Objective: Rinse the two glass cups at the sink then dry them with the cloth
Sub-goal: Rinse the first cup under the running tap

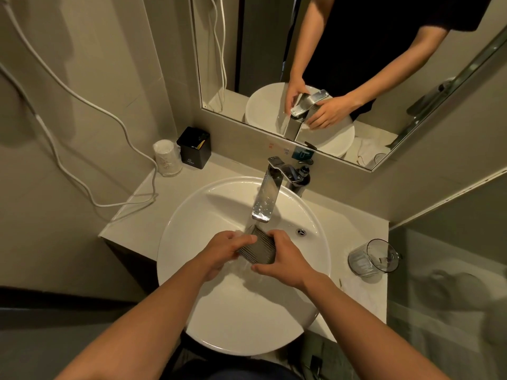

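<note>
Ribbed glass cup (258,249) gripped btwn left hand (227,249) & right hand (282,259) under running faucet (267,196); 2nd glass cup (370,259) laid sideways on counter (153,204)

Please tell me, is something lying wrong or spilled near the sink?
Yes, one thing: the second glass cup lies on its side on the counter right of the sink, not upright. No spill shows there.

Head-worn view, steeply down over sink (175,242)
</note>
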Motion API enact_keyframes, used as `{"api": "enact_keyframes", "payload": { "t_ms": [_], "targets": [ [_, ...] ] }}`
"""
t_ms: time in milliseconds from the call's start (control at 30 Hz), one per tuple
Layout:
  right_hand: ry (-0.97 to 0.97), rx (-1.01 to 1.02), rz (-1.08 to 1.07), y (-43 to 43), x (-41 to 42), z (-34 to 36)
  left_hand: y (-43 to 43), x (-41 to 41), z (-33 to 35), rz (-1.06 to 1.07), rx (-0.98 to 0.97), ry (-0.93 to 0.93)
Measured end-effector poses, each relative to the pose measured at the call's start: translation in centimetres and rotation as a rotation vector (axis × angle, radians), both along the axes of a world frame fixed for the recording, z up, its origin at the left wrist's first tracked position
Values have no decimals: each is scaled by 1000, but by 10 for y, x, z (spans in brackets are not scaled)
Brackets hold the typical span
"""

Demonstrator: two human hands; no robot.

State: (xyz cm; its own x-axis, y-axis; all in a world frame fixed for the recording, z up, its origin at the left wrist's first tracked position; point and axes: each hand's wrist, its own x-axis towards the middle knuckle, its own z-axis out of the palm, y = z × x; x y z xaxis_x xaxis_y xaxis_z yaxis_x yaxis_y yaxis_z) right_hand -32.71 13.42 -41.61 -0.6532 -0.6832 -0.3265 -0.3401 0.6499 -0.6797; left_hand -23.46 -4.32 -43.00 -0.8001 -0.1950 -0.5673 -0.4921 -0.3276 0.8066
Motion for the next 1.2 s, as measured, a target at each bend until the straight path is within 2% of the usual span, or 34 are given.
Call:
{"api": "enact_keyframes", "payload": {
  "t_ms": [200,333,500,933,1200],
  "targets": [
    [-64,4,-33,2,-4,5,-3,3,1,15,92,62],
    [-91,1,-31,4,-1,4,2,4,1,78,78,6],
    [-27,-29,-11,6,1,3,7,4,0,206,129,-73],
    [117,-82,-88,-3,-5,5,13,-2,3,397,372,-92],
    [-6,-83,-130,-1,-9,8,12,-2,0,451,458,-46]
  ]
}}
